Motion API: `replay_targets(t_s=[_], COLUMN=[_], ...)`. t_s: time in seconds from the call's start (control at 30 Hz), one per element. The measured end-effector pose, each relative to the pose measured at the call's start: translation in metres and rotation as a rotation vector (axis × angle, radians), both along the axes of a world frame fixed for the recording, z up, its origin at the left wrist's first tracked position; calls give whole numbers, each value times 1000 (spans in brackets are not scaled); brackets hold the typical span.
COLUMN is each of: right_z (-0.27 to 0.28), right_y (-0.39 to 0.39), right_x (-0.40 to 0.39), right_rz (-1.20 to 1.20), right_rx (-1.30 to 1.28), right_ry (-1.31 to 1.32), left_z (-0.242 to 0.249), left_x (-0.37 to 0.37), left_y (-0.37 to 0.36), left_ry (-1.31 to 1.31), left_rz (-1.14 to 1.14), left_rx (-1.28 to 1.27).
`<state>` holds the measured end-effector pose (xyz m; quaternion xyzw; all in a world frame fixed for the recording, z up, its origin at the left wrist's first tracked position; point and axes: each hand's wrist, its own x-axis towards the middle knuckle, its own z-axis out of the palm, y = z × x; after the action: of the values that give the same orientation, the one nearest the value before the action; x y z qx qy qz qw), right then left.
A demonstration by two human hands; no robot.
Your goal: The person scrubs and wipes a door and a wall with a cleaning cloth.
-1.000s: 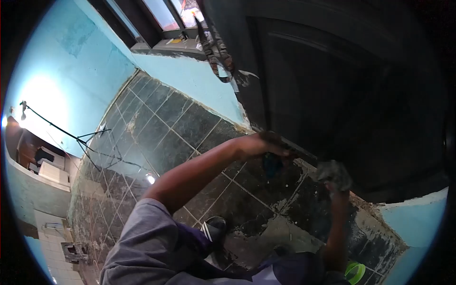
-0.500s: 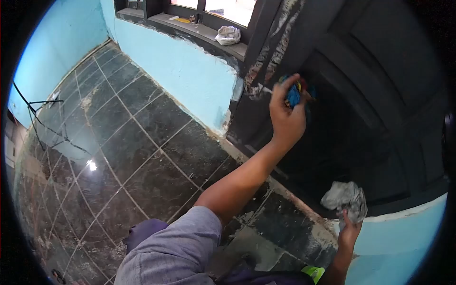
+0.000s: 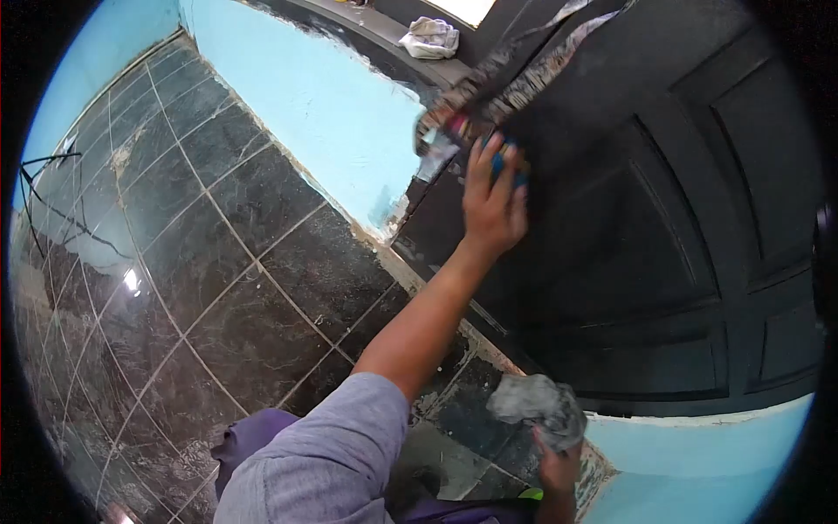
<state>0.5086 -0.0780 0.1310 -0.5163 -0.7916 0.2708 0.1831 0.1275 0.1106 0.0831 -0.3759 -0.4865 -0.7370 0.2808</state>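
My left hand [image 3: 495,205] reaches up to the dark panelled door [image 3: 602,227], fingers bent over a bunched blue and multicoloured cloth [image 3: 506,162]. Most of that cloth is hidden behind the fingers, which are slightly blurred. It lies against the door near its edge, just below a streaky, whitish worn strip [image 3: 532,87]. Low on the right, my right hand [image 3: 556,463] grips a crumpled grey rag [image 3: 537,406], held above the floor near the door's bottom edge.
A crumpled white cloth [image 3: 429,38] rests on the window sill [image 3: 375,31]. Light-blue wall [image 3: 305,105] runs beneath it, with chipped edges. Dark floor tiles [image 3: 244,288] spread to the left, and thin black rods [image 3: 48,188] stand at far left.
The view has shifted, showing less of the window. My left hand stays at the door with its cloth, moving slightly. My right hand has drawn the grey rag leftward, away from the door.
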Motion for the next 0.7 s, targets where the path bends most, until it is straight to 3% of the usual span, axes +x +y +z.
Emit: replay_targets(t_s=[0.13,0.2,0.23,0.33,0.37,0.4,0.47,0.5,0.6,0.63,0.7], right_z=[-6,-13,-15,-4,-26,-27,-17,-13,-33,-30,-15], right_y=[20,28,34,30,40,37,35,42,45,48,44], right_x=[-24,-27,-16,-22,9,7,4,4,9,2,-15], right_rz=[152,173,253,97,124,102,65,98,156,243,145], right_rx=[-53,-10,32,-73,-128,-103,-41,-169,2,-30,-218], right_ry=[89,124,5,18,-70,-89,-146,-127,-94,-21,-40], left_z=[-147,-145,-123,11,57,81,75,71,-41,-84,-146], left_x=[42,38,33,6,1,-4,-11,-12,6,24,48], left_y=[-20,-19,-16,-4,-4,-2,5,5,0,-6,-17], left_ry=[-247,-229,-214,-50,30,109,45,11,-249,-434,-613], left_rz=[-18,43,10,31,-24,-82,-60,-48,58,56,34], left_rx=[-259,-305,-203,-73,15,104,136,154,-12,-71,-214])
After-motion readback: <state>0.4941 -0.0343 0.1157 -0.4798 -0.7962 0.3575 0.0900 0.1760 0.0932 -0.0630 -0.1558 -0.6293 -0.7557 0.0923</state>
